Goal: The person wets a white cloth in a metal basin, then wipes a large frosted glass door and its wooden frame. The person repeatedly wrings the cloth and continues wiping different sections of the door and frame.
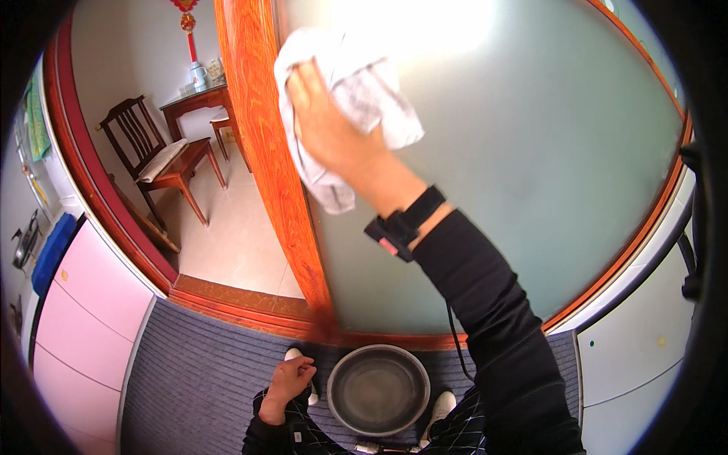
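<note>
My right hand presses a white cloth against the upper left of a frosted glass door panel. Part of the cloth overlaps the orange-brown wooden door stile. A black strap circles my right wrist. Down by my leg, my left hand hangs with loosely curled fingers, thumb apart, and nothing visible in it. Between my feet, on the dark ribbed mat, stands a round grey basin; whether it holds water I cannot tell.
Left of the stile, a doorway shows a wooden chair and a table bearing a thermos flask. A raised wooden sill crosses the floor. Pink cabinets stand left, white cabinets right. A black cable hangs beneath my right arm.
</note>
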`<control>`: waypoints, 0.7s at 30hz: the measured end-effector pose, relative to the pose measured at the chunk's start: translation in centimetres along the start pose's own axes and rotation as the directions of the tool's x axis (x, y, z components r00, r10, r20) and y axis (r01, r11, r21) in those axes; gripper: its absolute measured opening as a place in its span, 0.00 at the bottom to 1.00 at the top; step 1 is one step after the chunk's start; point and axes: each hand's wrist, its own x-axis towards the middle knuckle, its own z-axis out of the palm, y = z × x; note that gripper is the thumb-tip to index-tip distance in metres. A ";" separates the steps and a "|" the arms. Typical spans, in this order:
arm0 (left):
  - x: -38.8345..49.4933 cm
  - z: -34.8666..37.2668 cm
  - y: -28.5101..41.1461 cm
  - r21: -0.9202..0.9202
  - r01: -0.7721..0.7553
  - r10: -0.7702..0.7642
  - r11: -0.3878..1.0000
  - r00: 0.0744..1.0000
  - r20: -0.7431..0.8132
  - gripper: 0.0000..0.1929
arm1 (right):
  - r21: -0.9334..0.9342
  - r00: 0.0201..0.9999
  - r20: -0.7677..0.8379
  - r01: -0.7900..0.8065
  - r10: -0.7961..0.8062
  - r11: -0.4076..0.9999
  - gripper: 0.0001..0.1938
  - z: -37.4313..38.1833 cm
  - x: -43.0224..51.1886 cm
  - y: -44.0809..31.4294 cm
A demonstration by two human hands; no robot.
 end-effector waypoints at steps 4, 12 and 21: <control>-0.3 -0.3 0.1 0.017 0.016 -0.016 1.000 1.000 0.010 0.13 | 0.915 0.952 0.051 -0.166 0.302 0.367 0.20 -1.0 -4.7 -6.3; -0.4 -0.3 0.7 0.004 0.051 -0.051 0.999 0.998 0.036 0.12 | -0.023 0.814 0.219 0.556 -0.538 0.831 0.21 -3.7 -17.3 -15.0; -0.5 -0.7 1.1 0.035 0.108 -0.109 0.994 0.992 0.055 0.13 | 0.560 0.483 0.643 -0.826 -0.595 -0.065 0.26 -5.4 -23.5 -18.4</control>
